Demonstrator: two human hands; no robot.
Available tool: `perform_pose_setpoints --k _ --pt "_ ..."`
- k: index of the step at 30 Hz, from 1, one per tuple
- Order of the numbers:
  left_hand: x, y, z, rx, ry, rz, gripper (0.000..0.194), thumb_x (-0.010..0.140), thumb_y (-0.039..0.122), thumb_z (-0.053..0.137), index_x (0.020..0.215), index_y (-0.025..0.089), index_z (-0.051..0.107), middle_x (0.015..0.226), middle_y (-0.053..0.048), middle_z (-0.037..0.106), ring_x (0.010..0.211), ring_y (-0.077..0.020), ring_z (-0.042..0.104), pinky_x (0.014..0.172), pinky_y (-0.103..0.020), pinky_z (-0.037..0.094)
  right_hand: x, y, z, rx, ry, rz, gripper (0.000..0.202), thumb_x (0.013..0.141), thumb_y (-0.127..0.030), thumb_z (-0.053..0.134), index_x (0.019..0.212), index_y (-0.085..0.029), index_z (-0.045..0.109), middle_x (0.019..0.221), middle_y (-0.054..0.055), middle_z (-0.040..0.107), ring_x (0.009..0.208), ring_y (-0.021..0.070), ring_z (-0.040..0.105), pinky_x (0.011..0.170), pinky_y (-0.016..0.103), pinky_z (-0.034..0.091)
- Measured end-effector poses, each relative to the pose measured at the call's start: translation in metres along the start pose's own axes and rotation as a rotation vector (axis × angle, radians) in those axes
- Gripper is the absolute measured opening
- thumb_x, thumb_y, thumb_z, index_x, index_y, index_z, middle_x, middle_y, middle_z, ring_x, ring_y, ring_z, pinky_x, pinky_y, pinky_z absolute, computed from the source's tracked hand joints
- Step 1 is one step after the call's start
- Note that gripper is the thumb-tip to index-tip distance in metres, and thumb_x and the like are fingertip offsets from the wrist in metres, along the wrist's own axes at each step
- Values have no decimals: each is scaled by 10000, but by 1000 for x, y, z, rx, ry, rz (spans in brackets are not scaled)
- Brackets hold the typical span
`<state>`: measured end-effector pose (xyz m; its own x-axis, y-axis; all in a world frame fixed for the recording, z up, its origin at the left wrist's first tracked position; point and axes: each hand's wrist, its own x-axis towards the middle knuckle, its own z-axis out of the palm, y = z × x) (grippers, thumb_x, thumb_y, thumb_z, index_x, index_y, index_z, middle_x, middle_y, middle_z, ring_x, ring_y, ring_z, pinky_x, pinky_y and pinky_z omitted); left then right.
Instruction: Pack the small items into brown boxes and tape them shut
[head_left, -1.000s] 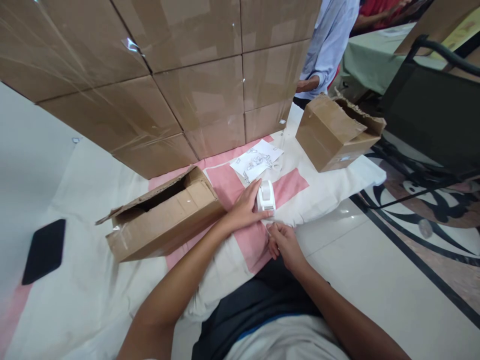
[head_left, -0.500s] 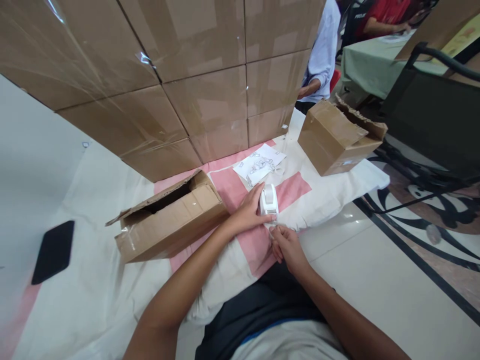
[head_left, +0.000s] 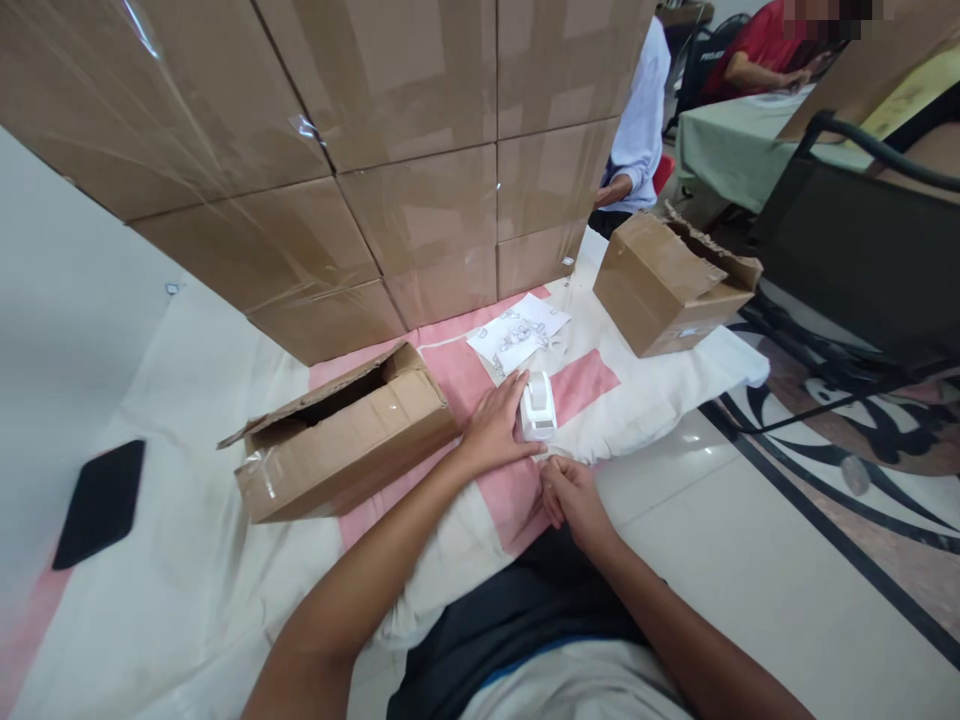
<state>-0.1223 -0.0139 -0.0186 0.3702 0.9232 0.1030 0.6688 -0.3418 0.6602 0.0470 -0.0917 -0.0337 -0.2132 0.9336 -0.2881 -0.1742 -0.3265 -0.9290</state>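
A white tape dispenser (head_left: 538,408) stands on the pink and white cloth (head_left: 510,505). My left hand (head_left: 495,425) lies against its left side, thumb stretched out below its front edge and fingers along the side. Just below the dispenser, my right hand (head_left: 571,495) is closed in a pinch; whatever its fingertips hold is too small to make out. Beyond the dispenser lies a white paper with printed drawings (head_left: 517,335), with what looks like clear pieces at its right edge.
An open cardboard box (head_left: 345,440) sits at the left, another (head_left: 660,290) at the right. Stacked, taped cartons (head_left: 420,200) rise behind. A black flat object (head_left: 101,500) lies far left. A person in a light sleeve (head_left: 641,120) sits beyond the cartons; a dark chair (head_left: 847,240) stands right.
My left thumb has come off the dispenser's front and now rests lower, near my right fingertips. My right hand has barely moved, and the view has shifted slightly.
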Motion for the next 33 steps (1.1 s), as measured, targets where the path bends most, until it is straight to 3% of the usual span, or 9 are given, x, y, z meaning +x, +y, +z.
perform_pose_setpoints --k 7,12,14,17,20,25,27,29,33 --pt "-1 -1 2 -25 43 10 1230 668 546 860 1624 222 158 1693 -190 228 1567 -339 245 1264 -562 212 -16 -19 -2 33 -93 53 478 892 -442 636 540 -220 400 354 -92 333 304 50 278 399 227 187" --pt "-1 5 -9 -165 35 9 1130 678 487 865 1601 230 264 1696 -183 214 1568 -360 228 1261 -574 229 -24 -49 8 63 -180 -58 447 893 -398 689 620 -237 373 387 -94 378 339 70 293 420 237 195" --pt "-2 12 -23 -289 48 33 894 768 477 799 1533 233 407 1665 -165 300 1547 -332 293 1255 -532 271 -22 -65 14 85 -197 -159 428 906 -388 689 648 -242 380 402 -91 396 359 82 307 435 246 225" --pt "-10 28 -53 -501 66 72 450 932 504 617 1297 240 636 1443 -117 591 1380 -274 529 1179 -461 401 -17 -88 24 94 -215 -316 403 926 -396 680 677 -247 401 427 -82 417 384 99 330 450 258 261" --pt "-23 47 -86 -655 41 68 392 1005 526 491 1160 233 700 1232 -81 714 1194 -243 648 1087 -423 478 -13 -103 32 74 -236 -421 394 936 -405 672 685 -249 410 437 -77 420 384 104 340 442 258 256" --pt "-45 76 -119 -673 -33 101 329 996 466 554 1189 244 700 1250 -59 719 1167 -226 659 1070 -387 484 -13 -110 46 -21 -248 -479 414 922 -461 671 679 -251 409 460 -67 429 400 104 344 442 259 275" --pt "-50 85 -124 -601 53 148 213 961 390 632 1077 239 726 1147 -48 740 1088 -211 681 1004 -362 516 -13 -109 52 -63 -246 -471 439 909 -505 669 672 -251 400 468 -64 427 406 106 358 440 260 294" --pt "-55 91 -129 -464 219 216 117 940 318 663 907 224 724 982 -34 740 958 -188 693 900 -334 542 -10 -108 57 -116 -232 -449 439 903 -532 661 680 -249 409 472 -64 437 401 107 374 432 257 298" --pt "-68 96 -144 55 483 372 137 959 214 610 852 230 694 889 -11 739 850 -164 668 801 -340 503 5 -108 68 -300 -97 -445 309 875 -497 692 809 -236 539 460 -88 424 400 103 368 444 246 298"
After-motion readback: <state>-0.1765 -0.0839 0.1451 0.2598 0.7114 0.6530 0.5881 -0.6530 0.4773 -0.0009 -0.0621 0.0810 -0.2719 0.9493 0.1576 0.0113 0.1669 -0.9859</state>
